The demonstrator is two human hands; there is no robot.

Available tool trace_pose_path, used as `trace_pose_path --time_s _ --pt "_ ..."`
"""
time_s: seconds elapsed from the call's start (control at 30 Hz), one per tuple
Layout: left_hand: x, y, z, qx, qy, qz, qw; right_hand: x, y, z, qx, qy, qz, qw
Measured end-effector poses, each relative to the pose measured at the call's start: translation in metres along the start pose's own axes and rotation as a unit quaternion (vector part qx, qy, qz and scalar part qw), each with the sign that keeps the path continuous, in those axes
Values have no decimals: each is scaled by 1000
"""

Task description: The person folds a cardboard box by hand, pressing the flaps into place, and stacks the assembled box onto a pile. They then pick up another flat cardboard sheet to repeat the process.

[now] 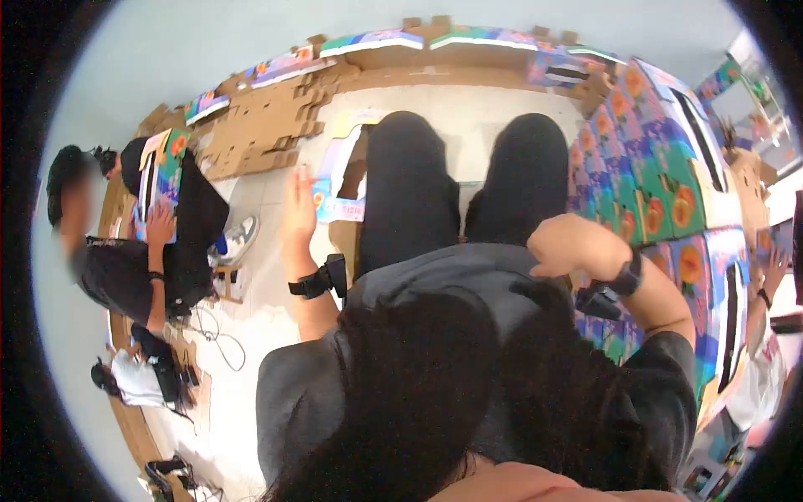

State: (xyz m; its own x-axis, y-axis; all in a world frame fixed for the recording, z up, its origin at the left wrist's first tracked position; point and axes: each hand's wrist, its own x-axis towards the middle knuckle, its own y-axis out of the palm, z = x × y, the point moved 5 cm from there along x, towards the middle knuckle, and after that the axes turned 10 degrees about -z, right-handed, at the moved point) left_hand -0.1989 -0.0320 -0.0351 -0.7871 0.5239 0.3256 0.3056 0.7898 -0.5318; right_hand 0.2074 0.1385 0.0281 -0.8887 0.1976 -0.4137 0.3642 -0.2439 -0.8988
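My left hand (pixel 300 207) is open, its fingers stretched out, at the left edge of a colourful printed cardboard piece (pixel 331 177) with a dark cut-out beside my left leg. Brown cardboard shows just below that piece. Over my right thigh, my right hand (pixel 581 246) is closed with its fingers curled under; what it grips, if anything, is hidden. Close to its right stand stacked printed boxes (pixel 665 180) with orange fruit-like pictures and dark slots. Each wrist wears a black strap.
Flattened brown cardboard (pixel 259 125) lines the wall, with printed pieces (pixel 372 40) along it. At left, a seated person (pixel 125 268) holds a printed box (pixel 161 171). Cables (pixel 222 335) lie on the floor. Another person's hand (pixel 776 266) appears at far right.
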Motion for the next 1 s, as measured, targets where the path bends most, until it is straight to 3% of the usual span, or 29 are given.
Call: trace_pose_path --time_s 0.1,0.2,0.27,0.43,0.57,0.67,0.7,0.73,0.77,0.8,0.83,0.87,0.93,1.0 --pt "-3 21 70 74 -89 135 984 58 13 24 26 -60 -7 998" --pt "-14 40 92 61 -159 261 950 95 11 51 107 -108 70 986" --pt "-12 55 95 17 -178 341 923 117 27 58 130 -129 69 981" --pt "36 88 94 116 -88 416 898 142 50 61 107 -162 110 975" --pt "75 123 150 3 -204 423 883 147 45 48 204 -140 137 959" --pt "91 148 151 210 -112 451 860 151 46 44 195 -138 155 958" --pt "92 165 174 169 -64 457 871 152 52 41 215 -137 144 956" --pt "88 177 185 109 -116 446 881 155 63 38 235 -135 133 953" --pt "81 202 234 65 -120 447 884 157 68 36 253 -133 122 950" --pt "77 211 231 20 -124 447 886 157 66 35 253 -134 123 950" --pt "71 222 228 39 -89 524 846 157 62 34 251 -135 124 950" --pt "71 223 218 31 43 471 881 157 59 34 250 -137 125 950" --pt "59 253 300 148 62 428 890 160 55 36 223 -137 148 954" --pt "49 278 343 177 75 441 877 159 55 36 224 -139 145 954"
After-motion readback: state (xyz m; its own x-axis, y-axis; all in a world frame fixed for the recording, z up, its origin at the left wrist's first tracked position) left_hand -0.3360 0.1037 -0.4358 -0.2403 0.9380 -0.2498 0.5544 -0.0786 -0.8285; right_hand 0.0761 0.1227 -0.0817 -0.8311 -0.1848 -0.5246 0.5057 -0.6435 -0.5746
